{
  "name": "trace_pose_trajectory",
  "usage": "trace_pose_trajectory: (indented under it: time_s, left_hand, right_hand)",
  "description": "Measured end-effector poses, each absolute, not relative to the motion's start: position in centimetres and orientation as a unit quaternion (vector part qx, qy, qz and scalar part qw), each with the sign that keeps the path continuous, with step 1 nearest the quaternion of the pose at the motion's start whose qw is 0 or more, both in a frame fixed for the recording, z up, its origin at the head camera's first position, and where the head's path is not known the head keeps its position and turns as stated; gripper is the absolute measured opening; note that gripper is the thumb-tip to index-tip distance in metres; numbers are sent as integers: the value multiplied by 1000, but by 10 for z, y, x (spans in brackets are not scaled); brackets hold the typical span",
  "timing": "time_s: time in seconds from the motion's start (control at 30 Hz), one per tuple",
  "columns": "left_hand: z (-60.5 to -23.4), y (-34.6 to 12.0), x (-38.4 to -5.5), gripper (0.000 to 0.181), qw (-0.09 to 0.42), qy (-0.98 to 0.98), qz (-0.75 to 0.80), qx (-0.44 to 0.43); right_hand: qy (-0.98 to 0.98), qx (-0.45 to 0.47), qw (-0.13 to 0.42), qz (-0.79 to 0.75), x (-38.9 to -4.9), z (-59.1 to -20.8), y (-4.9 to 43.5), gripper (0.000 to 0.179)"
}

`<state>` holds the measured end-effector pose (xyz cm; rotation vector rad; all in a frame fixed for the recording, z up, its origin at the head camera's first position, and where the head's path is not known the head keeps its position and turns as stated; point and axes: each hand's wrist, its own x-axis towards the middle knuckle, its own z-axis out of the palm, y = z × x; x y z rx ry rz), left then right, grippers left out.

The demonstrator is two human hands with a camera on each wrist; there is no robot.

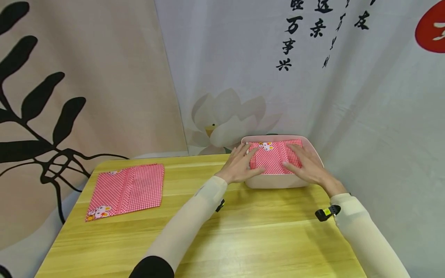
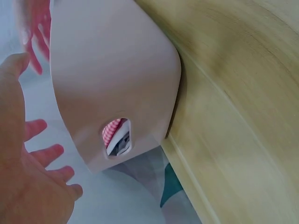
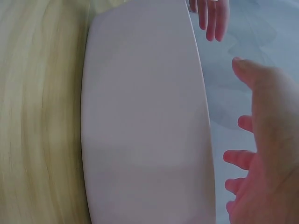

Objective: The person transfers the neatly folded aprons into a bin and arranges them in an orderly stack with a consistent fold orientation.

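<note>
A pale pink storage bin [image 1: 278,181] stands at the table's back right, with a folded red-and-white gingham cloth [image 1: 272,160] in it that bears a rabbit print. Over the bin's left side is my left hand [image 1: 238,164], fingers spread and thumb toward the cloth. My right hand [image 1: 307,166] is over the right side, also with spread fingers. Neither holds anything; whether fingertips touch the cloth cannot be told. Through the bin's handle hole [image 2: 117,137], the left wrist view shows gingham, white and dark grey fabric.
A second folded gingham cloth [image 1: 128,189] with rabbit prints lies flat on the left of the wooden table [image 1: 243,239]. Behind the table hangs a printed curtain [image 1: 226,58], close to the bin's back.
</note>
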<state>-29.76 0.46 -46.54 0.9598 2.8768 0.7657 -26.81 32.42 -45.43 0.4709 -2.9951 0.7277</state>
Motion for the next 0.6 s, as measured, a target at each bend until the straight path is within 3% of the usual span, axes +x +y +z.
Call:
trace_pose_trajectory:
  time_s: [0.6]
  left_hand:
    - [-460,-30,-283,91,-23,922,219,319]
  right_hand:
    - [-960,182,25,209,-253,-451,298,90]
